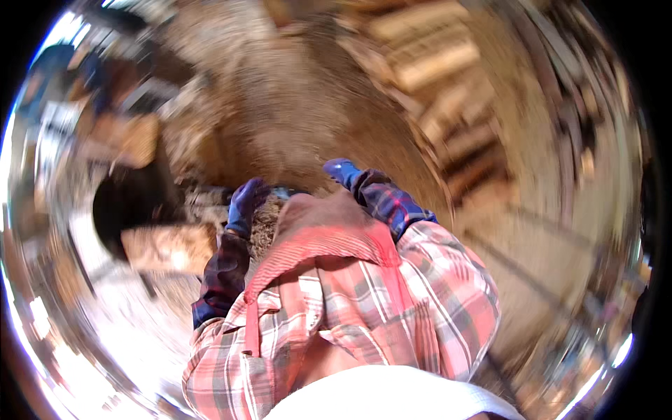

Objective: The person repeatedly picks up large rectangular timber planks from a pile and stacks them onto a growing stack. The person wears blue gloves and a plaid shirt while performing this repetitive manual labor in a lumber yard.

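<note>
Frame heavily motion-blurred; only the centre is reading clearly.

Left hand (246, 204), in a blue glove, is curling its fingers downward over a rough, fibrous grey-brown clump (264, 227) lying just right of it, near the centre. The fingers are bent together rather than spread, and the glove is touching the top edge of the clump. Whether it is gripping or only resting there, I cannot tell. A dark checked cuff is running from the glove back toward the near edge.

Right hand (344, 171), also blue-gloved, is sitting farther off and to the right, with the fingers drawn close together and pointing left and away. What it is holding or touching is hidden: a fold of red striped cloth (329, 234) is rising in front of it and covering the palm, so its state cannot be told.

Between the two gloves a small pale blue-grey piece (283, 190) is showing, too blurred to identify.

The person's pink-and-white plaid shirt (413, 294) is filling the near centre and blocking the view of anything below the hands.

Surroundings: a dark round opening (126, 206) at left, with a pale tan block (168, 246) just near of it. Stacked split timber (434, 77) is lying far right. Brown, sawdust-like ground (280, 105) is stretching far behind the hands
</note>
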The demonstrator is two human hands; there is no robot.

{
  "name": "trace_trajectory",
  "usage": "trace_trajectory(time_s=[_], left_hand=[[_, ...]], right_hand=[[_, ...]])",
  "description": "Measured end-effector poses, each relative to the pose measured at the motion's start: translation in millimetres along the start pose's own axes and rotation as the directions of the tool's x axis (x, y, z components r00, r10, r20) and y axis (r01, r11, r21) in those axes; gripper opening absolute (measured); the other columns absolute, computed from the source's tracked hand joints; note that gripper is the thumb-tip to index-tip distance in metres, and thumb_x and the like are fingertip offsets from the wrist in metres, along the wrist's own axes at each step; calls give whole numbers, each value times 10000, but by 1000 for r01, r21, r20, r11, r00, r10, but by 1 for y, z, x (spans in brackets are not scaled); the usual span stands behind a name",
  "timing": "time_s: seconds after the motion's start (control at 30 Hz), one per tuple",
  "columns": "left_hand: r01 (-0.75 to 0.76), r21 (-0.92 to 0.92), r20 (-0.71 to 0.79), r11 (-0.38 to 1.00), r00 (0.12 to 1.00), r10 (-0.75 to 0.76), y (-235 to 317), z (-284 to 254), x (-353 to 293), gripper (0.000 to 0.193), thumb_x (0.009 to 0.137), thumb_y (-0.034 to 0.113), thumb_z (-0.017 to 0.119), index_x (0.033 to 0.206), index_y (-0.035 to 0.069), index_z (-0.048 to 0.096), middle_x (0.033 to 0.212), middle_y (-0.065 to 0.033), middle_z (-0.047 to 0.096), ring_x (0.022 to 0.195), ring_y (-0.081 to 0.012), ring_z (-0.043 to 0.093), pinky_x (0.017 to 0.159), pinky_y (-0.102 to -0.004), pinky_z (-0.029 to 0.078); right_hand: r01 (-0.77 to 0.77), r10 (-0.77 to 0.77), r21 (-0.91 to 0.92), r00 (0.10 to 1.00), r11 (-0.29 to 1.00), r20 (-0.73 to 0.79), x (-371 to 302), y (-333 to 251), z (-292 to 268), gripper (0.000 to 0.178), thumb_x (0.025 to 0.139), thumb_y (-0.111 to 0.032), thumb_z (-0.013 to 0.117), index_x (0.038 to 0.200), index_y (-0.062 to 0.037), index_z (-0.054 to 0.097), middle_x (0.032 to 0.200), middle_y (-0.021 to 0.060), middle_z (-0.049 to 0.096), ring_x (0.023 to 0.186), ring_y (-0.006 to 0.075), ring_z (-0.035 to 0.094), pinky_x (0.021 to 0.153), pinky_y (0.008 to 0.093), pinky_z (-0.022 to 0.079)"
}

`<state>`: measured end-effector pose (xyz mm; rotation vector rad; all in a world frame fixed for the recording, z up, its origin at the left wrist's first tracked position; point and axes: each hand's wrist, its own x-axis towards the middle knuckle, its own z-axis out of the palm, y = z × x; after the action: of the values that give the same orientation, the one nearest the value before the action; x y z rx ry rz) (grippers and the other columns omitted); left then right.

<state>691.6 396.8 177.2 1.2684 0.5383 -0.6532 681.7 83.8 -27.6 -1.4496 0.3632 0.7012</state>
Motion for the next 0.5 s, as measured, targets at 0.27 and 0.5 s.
trace_trajectory(time_s=[0.27, 0.5], left_hand=[[-626, -186, -568, 757, 697, 437, 62, -97, -56, 329, 872, 260, 594, 1068, -3, 588, 938, -73, 634, 834, -154, 610, 749, -283, 500], [-536, -150, -589, 831, 723, 361, 80, -130, -5, 247, 866, 240, 545, 963, 20, 601, 838, -43, 606, 765, -147, 581, 665, -274, 469]], right_hand=[[-175, 159, 133, 979, 976, 126, 148, -257, 162, 431, 831, -510, 561, 1004, -119, 609, 877, 82, 624, 798, 228, 590, 712, 346, 475], [-132, 6, 265, 904, 955, 427, 192, -317, 243, 667, 777, -543, 626, 1302, -169, 456, 1249, 85, 504, 1172, 255, 443, 891, 446, 413]])
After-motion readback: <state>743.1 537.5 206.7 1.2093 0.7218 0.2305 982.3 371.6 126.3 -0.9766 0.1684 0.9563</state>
